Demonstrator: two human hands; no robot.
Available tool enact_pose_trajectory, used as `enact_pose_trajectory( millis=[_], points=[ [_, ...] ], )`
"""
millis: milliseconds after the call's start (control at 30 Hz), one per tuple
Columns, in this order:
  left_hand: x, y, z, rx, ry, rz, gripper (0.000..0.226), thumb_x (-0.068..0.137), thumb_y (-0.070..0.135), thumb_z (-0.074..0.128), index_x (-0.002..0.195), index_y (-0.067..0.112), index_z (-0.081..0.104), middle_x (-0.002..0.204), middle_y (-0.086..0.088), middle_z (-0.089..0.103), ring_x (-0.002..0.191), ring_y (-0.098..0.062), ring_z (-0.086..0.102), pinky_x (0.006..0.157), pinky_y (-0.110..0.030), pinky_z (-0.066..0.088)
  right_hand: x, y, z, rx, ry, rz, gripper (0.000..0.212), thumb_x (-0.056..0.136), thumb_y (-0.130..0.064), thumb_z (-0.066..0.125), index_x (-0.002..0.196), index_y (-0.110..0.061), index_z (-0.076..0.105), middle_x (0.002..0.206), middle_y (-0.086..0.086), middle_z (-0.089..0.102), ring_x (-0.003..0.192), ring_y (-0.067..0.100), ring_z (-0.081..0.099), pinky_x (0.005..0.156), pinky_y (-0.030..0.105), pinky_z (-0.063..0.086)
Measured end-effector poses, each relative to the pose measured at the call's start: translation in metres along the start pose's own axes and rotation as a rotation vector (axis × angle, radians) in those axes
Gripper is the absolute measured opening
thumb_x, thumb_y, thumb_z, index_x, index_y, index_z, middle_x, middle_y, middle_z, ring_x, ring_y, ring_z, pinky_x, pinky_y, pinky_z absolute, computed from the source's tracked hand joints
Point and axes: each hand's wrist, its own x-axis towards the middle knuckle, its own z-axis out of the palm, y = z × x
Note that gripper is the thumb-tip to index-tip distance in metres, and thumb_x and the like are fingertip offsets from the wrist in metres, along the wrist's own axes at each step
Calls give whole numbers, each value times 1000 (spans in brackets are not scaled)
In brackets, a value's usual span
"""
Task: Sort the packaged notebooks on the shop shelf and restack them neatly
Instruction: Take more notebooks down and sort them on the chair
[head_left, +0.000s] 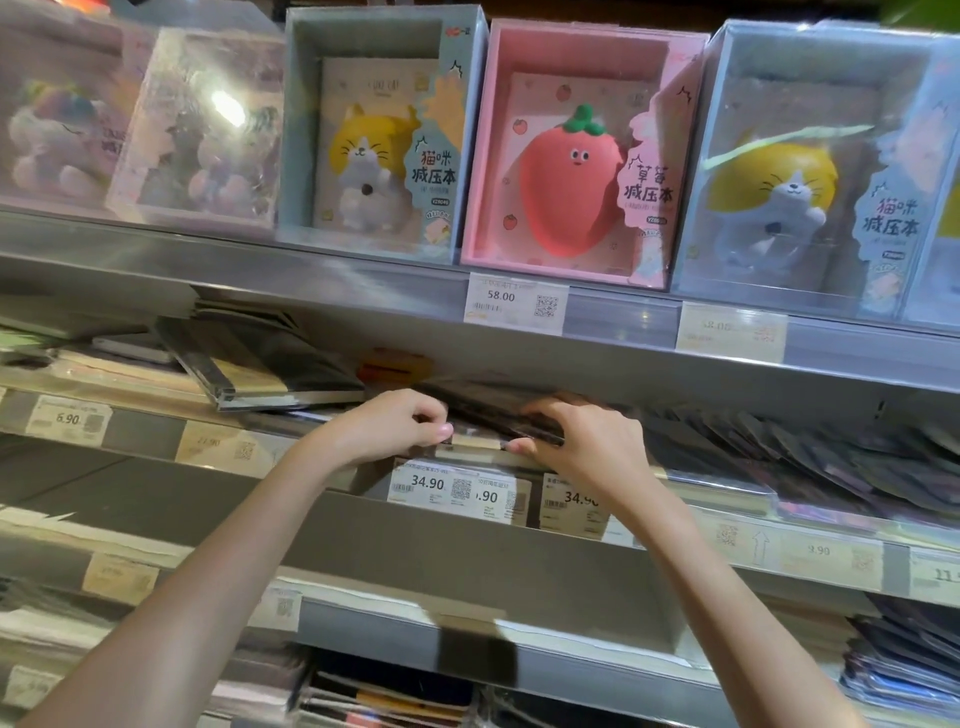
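Notebook (498, 415) between hands – left hand (387, 426), right hand (582, 441)

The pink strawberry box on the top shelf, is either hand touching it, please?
No, the pink strawberry box stands untouched above while both hands grip a dark notebook below.

A shop, plainly, and a stationery aisle at that: grey metal shelves (291, 280) run in tiers, each front edge lined with clear strips holding white paper price tags (514, 304) reading 58.00, 34.90 (441, 486) and 6.90 (67, 421), with QR codes and barcodes. Along the top tier stand boxed goods in clear-fronted cartons, a pink strawberry box (576, 156) between two pale blue cat boxes (374, 135). Lower tiers carry flat plastic-wrapped notebooks (270, 364) in stacks.
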Motion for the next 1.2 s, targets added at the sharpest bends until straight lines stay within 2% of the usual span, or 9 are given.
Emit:
enact_pose_trajectory(
  millis=[133,267,433,567,633,767,933,1133,1200],
  points=[
    [3,2,4,69,137,-12,32,93,36,49,67,18,55,70,1,56,66,-14,50,67,-32,33,1,0,-2,16,-3,-6,58,81,-70,44,128,-36,50,116,-6,64,104,17,60,71,28,40],
    [10,18,-3,190,247,-77,25,95,37,44,103,23,64,109,2,63,105,-22,52,94,-39,34,2,-2,0,-40,30,8,65,78,-73,46,129,-32,48,113,-4,64,100,21,61,71,30,41],
    [23,28,-12,228,242,-151,30,95,38,42,115,22,59,113,-5,61,101,-25,53,87,-35,41,10,-3,0,-117,40,4,73,74,-71,55,133,-31,39,129,-4,52,113,23,53,81,36,46],
    [15,38,-10,279,242,-151,24,96,35,42,94,15,55,102,-6,59,90,-24,52,80,-34,40,16,-3,4,-176,22,-17,64,81,-52,61,137,-30,36,132,-2,47,114,24,50,84,37,45],
    [8,36,-5,372,247,-113,25,96,40,39,88,20,51,96,-4,55,97,-26,52,85,-37,37,16,-2,6,-175,26,-33,59,84,-45,59,137,-32,38,130,-2,48,112,23,51,82,35,45],
    [1,31,-3,372,209,9,60,82,63,48,131,29,44,130,-5,50,125,-28,39,103,-47,34,17,-2,4,-186,32,-60,57,85,-47,56,137,-34,38,131,-3,48,111,22,51,80,32,44],
    [9,27,5,236,236,110,71,76,48,69,137,32,37,128,2,55,115,-19,50,88,-32,40,13,7,-17,-170,58,-54,58,82,-53,57,135,-36,43,127,-6,55,104,23,58,77,32,46],
    [15,24,7,162,472,264,53,81,37,69,130,30,50,126,-4,59,120,-24,50,102,-42,37,-8,13,-48,-98,146,-125,54,78,-49,63,129,-35,52,108,-9,61,91,21,60,67,29,42],
    [17,21,11,239,526,304,41,84,25,68,123,27,58,113,-6,66,107,-26,59,94,-41,42,-17,16,-48,-45,168,-162,53,75,-42,70,125,-31,57,105,-6,64,88,23,62,65,32,47]
  ],
)
